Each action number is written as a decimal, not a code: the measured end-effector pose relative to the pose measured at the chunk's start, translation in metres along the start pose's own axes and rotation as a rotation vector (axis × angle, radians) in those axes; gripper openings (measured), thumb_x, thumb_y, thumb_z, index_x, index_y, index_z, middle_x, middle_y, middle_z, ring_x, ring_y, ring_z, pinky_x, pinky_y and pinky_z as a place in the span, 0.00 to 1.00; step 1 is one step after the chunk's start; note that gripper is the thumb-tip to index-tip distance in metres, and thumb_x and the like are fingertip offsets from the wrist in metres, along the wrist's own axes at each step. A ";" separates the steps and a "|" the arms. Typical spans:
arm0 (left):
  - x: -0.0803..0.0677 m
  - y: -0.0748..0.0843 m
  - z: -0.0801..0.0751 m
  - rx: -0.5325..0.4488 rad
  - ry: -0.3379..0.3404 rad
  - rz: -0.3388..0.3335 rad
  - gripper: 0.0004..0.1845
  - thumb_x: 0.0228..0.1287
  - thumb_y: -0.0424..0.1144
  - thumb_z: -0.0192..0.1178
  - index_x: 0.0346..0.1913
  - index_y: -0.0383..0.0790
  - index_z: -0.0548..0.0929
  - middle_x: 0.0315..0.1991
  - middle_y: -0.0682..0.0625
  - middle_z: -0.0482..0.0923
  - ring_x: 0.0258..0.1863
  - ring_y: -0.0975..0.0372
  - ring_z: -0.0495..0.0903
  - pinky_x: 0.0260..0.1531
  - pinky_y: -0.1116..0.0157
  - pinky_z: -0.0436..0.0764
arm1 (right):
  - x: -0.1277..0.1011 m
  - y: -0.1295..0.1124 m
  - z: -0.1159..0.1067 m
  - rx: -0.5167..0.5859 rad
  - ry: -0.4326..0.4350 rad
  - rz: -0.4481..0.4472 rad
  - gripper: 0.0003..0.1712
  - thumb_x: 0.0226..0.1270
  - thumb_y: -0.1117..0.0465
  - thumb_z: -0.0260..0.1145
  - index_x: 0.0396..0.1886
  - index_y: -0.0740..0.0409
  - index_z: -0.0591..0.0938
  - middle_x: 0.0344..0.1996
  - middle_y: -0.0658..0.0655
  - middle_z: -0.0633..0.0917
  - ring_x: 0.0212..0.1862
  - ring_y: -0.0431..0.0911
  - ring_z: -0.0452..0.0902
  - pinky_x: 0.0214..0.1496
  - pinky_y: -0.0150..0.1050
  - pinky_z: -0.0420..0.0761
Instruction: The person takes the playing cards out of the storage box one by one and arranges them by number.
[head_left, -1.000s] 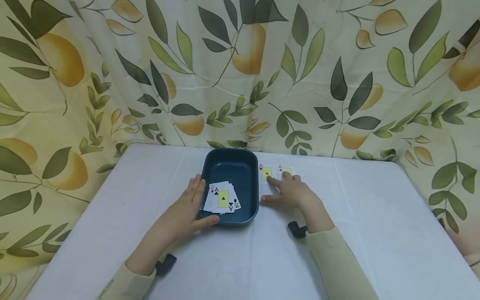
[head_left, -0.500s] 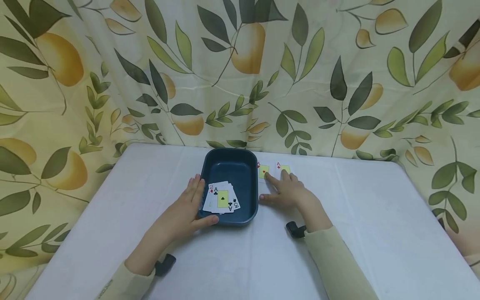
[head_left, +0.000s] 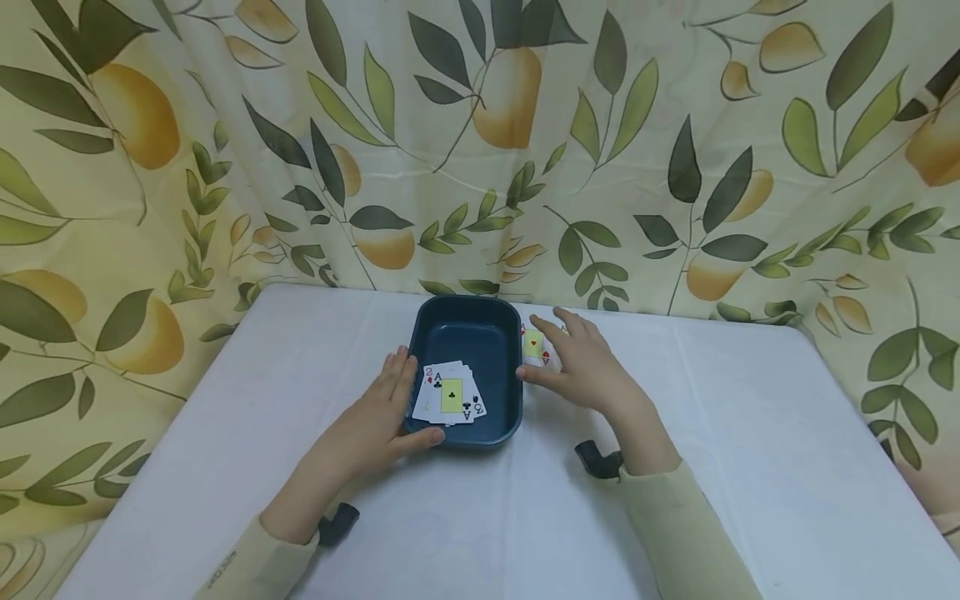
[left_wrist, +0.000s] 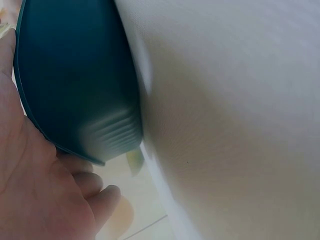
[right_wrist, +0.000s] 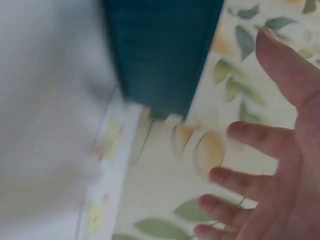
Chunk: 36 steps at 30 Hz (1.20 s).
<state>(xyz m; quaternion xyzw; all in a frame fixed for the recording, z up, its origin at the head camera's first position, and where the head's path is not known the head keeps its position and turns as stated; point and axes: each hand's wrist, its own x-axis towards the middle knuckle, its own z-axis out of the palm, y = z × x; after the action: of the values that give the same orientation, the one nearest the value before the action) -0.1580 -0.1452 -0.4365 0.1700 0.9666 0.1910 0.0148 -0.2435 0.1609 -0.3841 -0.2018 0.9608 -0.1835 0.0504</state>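
Note:
A dark blue rectangular tub stands on the table with several overlapping playing cards face up in its near end, an ace of clubs on top. My left hand rests against the tub's left side, fingers straight along the rim, thumb at the near corner. Beside the tub's right wall my right hand is raised over the cards there, fingers spread and holding nothing. An ace of hearts lies under its fingertips. A second card lies beside it, mostly hidden by the hand in the head view.
A white cloth covers the table. At its far edge hangs a curtain printed with fruit and leaves. A black wrist mount sits at my right wrist, another mount at the left.
My right hand has lifted off the two aces, its fingers rising and reaching farther over the second card. The left hand stays against the tub. The head view has shifted slightly.

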 end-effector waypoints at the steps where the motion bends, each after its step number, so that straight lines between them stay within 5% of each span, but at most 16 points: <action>1: 0.000 0.000 0.000 -0.002 -0.004 -0.002 0.62 0.59 0.74 0.56 0.79 0.34 0.44 0.81 0.41 0.35 0.80 0.49 0.39 0.73 0.48 0.58 | -0.001 -0.006 0.000 0.030 0.017 -0.027 0.50 0.61 0.33 0.68 0.78 0.47 0.62 0.78 0.64 0.55 0.77 0.65 0.47 0.70 0.70 0.60; 6: 0.002 0.000 0.002 -0.001 -0.011 0.005 0.61 0.59 0.76 0.53 0.79 0.34 0.44 0.81 0.41 0.35 0.80 0.49 0.39 0.73 0.48 0.58 | -0.005 -0.034 0.007 0.137 0.034 -0.186 0.48 0.59 0.39 0.73 0.76 0.44 0.65 0.78 0.57 0.58 0.77 0.60 0.52 0.67 0.65 0.68; 17: 0.002 -0.001 0.000 -0.011 -0.006 0.023 0.60 0.61 0.72 0.56 0.79 0.31 0.46 0.80 0.37 0.37 0.80 0.46 0.40 0.73 0.47 0.58 | 0.015 -0.076 0.022 0.011 0.125 -0.369 0.48 0.51 0.40 0.75 0.72 0.47 0.70 0.68 0.54 0.70 0.68 0.52 0.65 0.68 0.53 0.73; 36: 0.001 -0.002 -0.003 0.000 -0.014 0.026 0.60 0.62 0.75 0.52 0.79 0.33 0.44 0.81 0.39 0.35 0.80 0.48 0.39 0.73 0.49 0.58 | 0.028 -0.072 0.060 -0.085 -0.126 -0.313 0.51 0.51 0.42 0.79 0.73 0.52 0.70 0.65 0.52 0.73 0.63 0.45 0.68 0.66 0.42 0.75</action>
<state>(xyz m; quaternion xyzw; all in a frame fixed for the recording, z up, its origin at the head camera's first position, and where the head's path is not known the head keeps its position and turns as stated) -0.1595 -0.1478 -0.4346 0.1838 0.9642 0.1901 0.0194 -0.2327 0.0686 -0.4136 -0.3620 0.9194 -0.1353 0.0730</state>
